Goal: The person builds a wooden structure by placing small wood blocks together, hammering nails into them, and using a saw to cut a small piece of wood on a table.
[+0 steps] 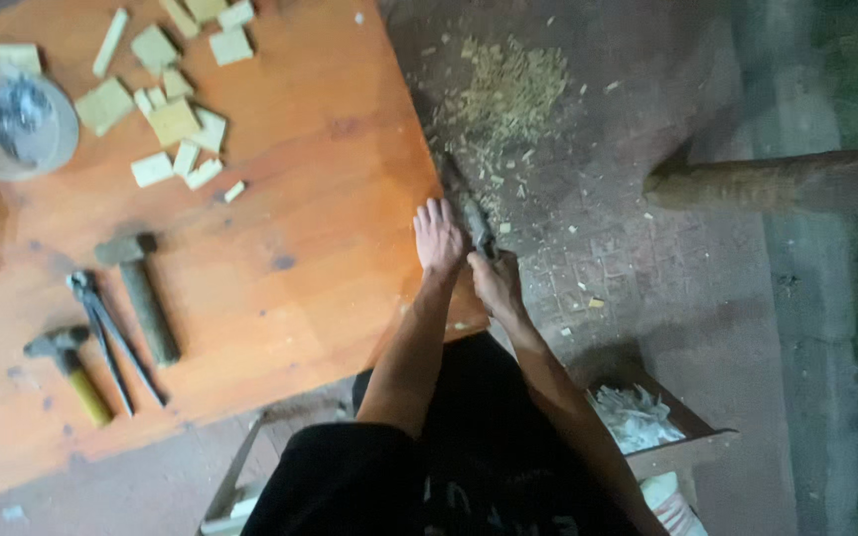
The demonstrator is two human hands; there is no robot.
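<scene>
My left hand (438,238) lies flat, fingers spread, at the right edge of the orange wooden table (300,228). My right hand (497,283) is closed around the near end of a long dark tool (464,203) that runs along the table's edge toward a pile of wood shavings (508,94) on the paved ground. What kind of tool it is cannot be told in the blur.
On the table lie two hammers (141,293) (71,367), pincers (106,333), several pale wood blocks (171,119) and a round white bowl (7,114) with grey contents. A box with white scraps (638,417) stands by my legs. A log (767,184) lies at right.
</scene>
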